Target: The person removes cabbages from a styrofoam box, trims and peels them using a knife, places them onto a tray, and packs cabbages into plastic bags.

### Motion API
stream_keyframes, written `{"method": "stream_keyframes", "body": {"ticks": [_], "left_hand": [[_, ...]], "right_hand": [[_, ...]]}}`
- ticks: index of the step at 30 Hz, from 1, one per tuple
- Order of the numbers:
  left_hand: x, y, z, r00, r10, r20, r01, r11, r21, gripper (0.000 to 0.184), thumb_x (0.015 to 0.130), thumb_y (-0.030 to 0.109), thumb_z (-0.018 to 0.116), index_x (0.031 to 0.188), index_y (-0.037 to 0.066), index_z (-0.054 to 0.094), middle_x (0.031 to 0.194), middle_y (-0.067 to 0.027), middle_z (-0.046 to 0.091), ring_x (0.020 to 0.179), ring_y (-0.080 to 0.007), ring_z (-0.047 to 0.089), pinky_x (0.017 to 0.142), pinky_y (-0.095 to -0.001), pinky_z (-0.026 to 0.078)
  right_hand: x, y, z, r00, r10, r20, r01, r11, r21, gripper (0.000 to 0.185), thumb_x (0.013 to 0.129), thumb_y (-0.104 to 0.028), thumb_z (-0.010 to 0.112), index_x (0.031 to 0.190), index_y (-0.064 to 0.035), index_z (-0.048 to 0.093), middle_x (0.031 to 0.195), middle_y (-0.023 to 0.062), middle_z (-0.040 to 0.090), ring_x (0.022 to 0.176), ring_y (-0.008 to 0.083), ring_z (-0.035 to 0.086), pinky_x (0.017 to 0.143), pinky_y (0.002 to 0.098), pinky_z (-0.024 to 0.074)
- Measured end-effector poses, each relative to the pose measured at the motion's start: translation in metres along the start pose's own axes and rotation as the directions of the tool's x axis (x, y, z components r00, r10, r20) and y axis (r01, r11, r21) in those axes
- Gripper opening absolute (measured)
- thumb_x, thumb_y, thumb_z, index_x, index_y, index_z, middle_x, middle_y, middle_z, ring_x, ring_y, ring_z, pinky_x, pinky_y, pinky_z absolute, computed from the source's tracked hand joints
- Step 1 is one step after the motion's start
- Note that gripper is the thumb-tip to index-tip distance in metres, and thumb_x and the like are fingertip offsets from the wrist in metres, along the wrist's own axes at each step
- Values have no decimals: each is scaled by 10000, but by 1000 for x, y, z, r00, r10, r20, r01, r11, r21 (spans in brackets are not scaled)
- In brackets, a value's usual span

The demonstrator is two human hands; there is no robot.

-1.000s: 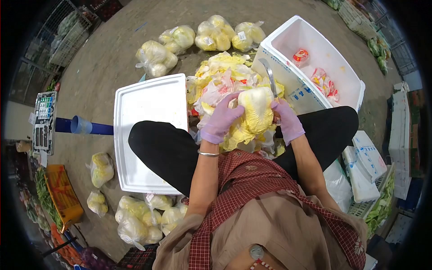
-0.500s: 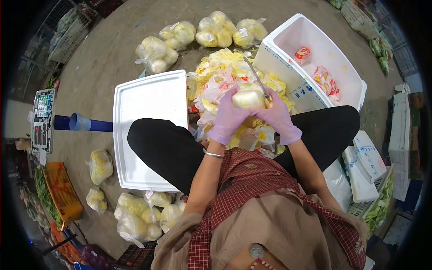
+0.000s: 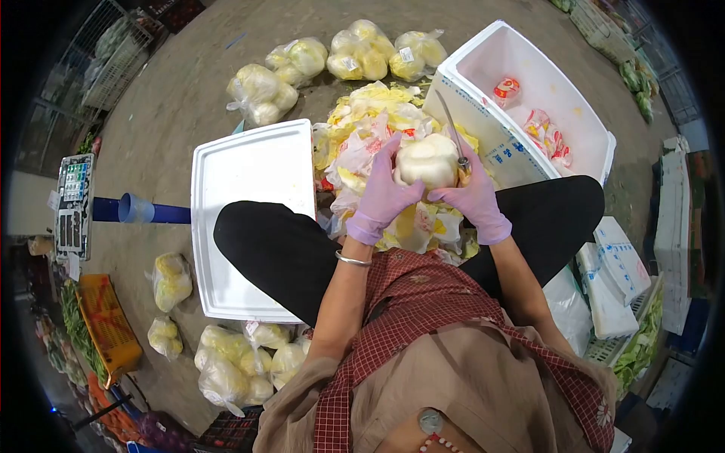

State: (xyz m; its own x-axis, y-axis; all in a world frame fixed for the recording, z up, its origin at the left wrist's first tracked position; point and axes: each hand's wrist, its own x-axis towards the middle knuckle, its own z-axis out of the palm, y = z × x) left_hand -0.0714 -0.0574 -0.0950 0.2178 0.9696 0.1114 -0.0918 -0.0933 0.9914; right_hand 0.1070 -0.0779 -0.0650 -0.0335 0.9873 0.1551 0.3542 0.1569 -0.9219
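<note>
A pale head of cabbage [image 3: 428, 161], its rounded white end turned up to the camera, is held between my two purple-gloved hands. My left hand [image 3: 383, 195] curves around its left and lower side. My right hand [image 3: 476, 198] grips a knife [image 3: 447, 117] and also steadies the cabbage from the right; the thin blade points up and away, and the handle is mostly hidden by the fingers. Beneath both hands lies a heap of yellow leaves and crumpled printed wrappers [image 3: 362, 155].
At right stands a white foam box [image 3: 521, 147] holding a few red-printed wrapped bundles [image 3: 547, 136]. A white foam lid [image 3: 249, 162] lies left. Bagged cabbages [image 3: 361, 49] line the far floor, with more bags [image 3: 234, 362] at lower left. A scale [image 3: 74, 204] stands far left.
The cabbage has turned so its rounded white end now faces up. My right hand and the knife have shifted slightly to the right, and both hands sit a little farther apart.
</note>
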Motion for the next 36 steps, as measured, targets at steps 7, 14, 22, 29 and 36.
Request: {"method": "stream_keyframes", "body": {"ticks": [7,14,22,29,36], "left_hand": [[-7,15,5,984,51,-169,-7,968,251,711,648,22,581,1328,-25,380,1207,-212,503,1147,-280,494,970,-334,402],[-3,16,-7,986,-4,-165,-2,999,-36,602,689,-60,489,1285,24,478,1133,-118,588,1011,-187,568,893,-292,449],[-4,9,-16,991,-126,46,124,991,50,543,704,56,625,1226,-27,504,1118,-126,589,1040,-207,565,907,-308,450],[-8,7,-4,997,-67,-39,73,975,210,535,654,67,653,1166,-33,534,1061,-166,614,988,-248,604,884,-323,469],[-9,6,6,989,18,-145,22,962,271,424,679,10,586,1100,-37,582,972,-143,647,915,-219,630,831,-309,490]], "right_hand": [[-1,2,8,990,-138,0,137,985,-107,1005,516,-159,878,1376,-63,367,1321,104,484,1201,205,483,1000,326,395],[4,22,1,962,253,102,-267,795,545,857,582,-42,814,1330,-36,397,1279,101,498,1164,191,495,965,318,417],[5,23,-11,916,344,207,-398,840,369,779,605,-49,781,1301,1,433,1206,87,539,1087,163,515,946,297,417],[7,29,-13,947,228,226,-294,898,326,826,578,-82,808,1308,14,433,1220,78,530,1099,154,501,962,286,395],[5,35,-18,934,294,203,-339,910,240,801,574,-120,810,1278,19,455,1141,86,571,1032,151,534,910,280,428]]}}
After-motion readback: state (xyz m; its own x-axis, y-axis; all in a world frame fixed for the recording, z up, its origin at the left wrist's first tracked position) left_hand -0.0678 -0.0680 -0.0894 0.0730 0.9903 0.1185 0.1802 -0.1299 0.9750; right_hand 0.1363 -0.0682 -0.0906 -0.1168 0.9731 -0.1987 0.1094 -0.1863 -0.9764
